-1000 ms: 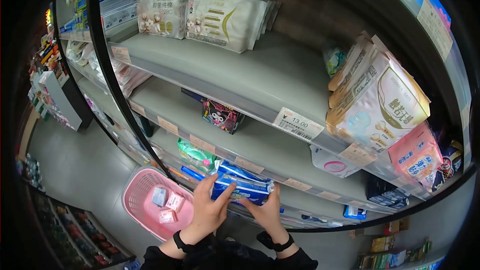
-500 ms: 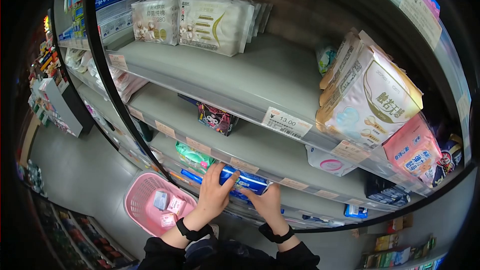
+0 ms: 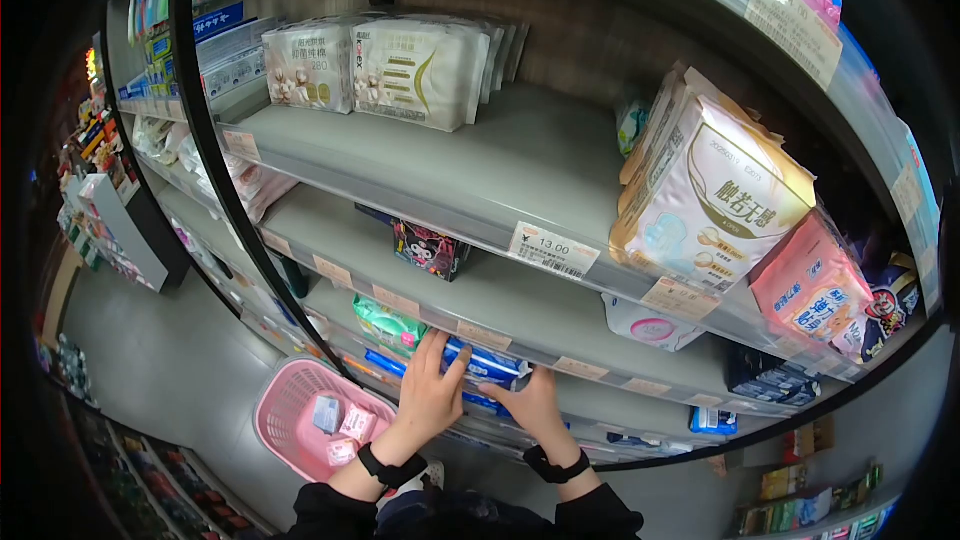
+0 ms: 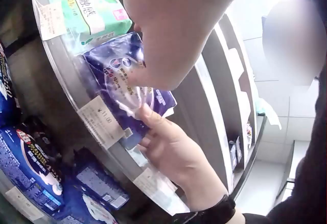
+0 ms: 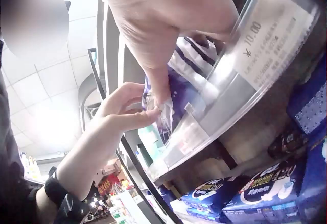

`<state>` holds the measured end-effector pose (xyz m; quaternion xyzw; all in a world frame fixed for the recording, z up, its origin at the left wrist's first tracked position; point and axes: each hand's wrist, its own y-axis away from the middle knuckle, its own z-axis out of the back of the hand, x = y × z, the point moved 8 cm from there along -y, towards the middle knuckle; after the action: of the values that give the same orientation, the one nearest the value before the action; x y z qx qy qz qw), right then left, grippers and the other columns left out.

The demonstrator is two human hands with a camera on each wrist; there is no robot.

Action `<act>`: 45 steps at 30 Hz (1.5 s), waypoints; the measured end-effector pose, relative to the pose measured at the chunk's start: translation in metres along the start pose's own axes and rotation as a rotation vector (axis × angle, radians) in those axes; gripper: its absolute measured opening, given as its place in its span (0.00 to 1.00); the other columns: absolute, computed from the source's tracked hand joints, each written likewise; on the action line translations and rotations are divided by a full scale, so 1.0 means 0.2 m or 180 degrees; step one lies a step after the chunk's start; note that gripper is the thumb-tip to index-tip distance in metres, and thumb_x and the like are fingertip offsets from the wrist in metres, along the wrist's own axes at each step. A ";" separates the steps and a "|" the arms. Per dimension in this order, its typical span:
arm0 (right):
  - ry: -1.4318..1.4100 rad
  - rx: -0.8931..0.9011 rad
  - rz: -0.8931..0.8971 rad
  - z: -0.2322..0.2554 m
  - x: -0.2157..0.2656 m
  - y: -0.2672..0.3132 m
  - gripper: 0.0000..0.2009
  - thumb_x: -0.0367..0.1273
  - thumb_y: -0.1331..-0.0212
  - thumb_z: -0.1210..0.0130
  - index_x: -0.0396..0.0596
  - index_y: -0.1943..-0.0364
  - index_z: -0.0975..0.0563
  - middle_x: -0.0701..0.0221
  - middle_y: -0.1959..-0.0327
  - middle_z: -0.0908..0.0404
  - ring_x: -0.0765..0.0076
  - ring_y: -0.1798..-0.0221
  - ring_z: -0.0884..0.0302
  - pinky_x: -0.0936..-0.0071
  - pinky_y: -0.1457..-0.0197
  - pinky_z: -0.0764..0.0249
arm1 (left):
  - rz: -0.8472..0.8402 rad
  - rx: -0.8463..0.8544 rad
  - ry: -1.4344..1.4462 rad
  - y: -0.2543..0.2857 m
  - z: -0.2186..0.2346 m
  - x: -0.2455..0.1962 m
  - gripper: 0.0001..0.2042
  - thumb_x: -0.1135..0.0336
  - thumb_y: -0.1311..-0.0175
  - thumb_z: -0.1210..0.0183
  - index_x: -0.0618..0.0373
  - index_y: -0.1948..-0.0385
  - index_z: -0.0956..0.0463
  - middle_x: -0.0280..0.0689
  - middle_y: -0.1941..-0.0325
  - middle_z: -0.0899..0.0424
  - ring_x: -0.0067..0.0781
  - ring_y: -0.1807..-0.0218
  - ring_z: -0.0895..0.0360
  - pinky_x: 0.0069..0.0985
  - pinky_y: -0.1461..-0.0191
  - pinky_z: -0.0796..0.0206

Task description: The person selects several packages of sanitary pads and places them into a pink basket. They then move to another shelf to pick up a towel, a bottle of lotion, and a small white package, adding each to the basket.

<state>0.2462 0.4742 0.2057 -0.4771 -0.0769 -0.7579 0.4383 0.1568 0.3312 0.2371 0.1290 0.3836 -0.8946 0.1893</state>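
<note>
A blue plastic package [image 3: 490,365] lies at a lower shelf's front edge, between both hands in the head view. My left hand [image 3: 430,390] grips its left end, thumb over the front. My right hand [image 3: 530,408] holds the right end with the thumb on the front. In the left wrist view the dark blue package [image 4: 115,66] sits behind the price rail, with the right hand [image 4: 171,150] pinching its near end. The right wrist view shows the left hand [image 5: 120,109] at the package's [image 5: 181,94] far end. A green package [image 3: 388,325] stands beside it.
A pink basket [image 3: 285,390] with several small boxes stands on the floor at the lower left. Above are shelves with white pad packs [image 3: 415,70], a black cartoon box [image 3: 428,248] and a gold-edged pack [image 3: 715,190]. A black post [image 3: 225,165] runs down at the left.
The blue package has moved with both hands down onto the shelf, from being held in front of it. The head view has shifted slightly, so the shelves appear lower and further left.
</note>
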 end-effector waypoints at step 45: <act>0.0610 -0.0630 0.0452 0.39 -0.15 0.52 0.15 0.29 0.42 0.44 0.41 0.51 0.24 0.56 0.47 0.21 0.50 0.37 0.30 0.51 0.30 0.43 | 0.0308 -0.0186 0.0263 0.18 0.16 -0.18 0.26 0.72 0.52 0.39 0.54 0.45 0.29 0.52 0.32 0.39 0.61 0.28 0.48 0.52 0.29 0.50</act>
<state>0.3793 0.4715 0.1923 -0.4476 0.0743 -0.7710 0.4469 0.2019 0.2930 0.2484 0.1786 0.4103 -0.8668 0.2200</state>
